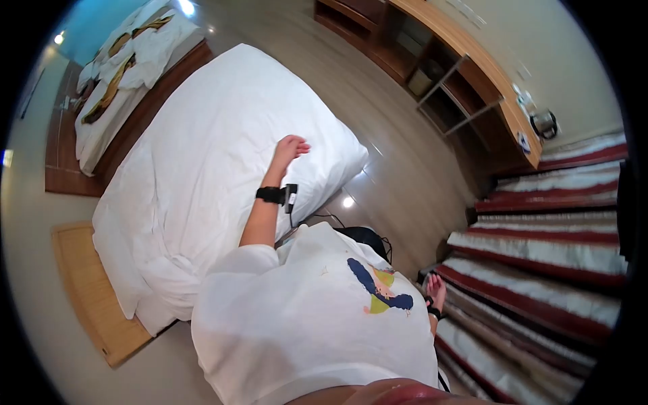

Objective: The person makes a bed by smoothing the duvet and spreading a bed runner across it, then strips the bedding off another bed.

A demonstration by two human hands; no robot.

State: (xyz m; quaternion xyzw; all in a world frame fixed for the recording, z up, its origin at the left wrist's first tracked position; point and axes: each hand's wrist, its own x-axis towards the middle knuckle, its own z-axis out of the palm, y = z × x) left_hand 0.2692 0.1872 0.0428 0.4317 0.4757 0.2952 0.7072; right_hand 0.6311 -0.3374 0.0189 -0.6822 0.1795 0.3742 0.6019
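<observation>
My left hand [290,149] is out over the white duvet [209,115] on the near bed. Its fingers are loosely bent with nothing between them, and I cannot tell whether they touch the cloth. A black strap with a small device [289,198] sits on that wrist, and a cable hangs from it. My right hand [437,289] is low at my side, near the striped curtain [540,270]. Its fingers look loosely extended and hold nothing that I can see. A black band [434,310] is round the right wrist.
A second bed [138,64] with rumpled white bedding stands at the far left. Beside the near bed is a wooden headboard [98,297]. Along the right wall runs a wooden desk [472,50] with a kettle [544,125] on it. A metal-framed stool [462,101] stands by the desk.
</observation>
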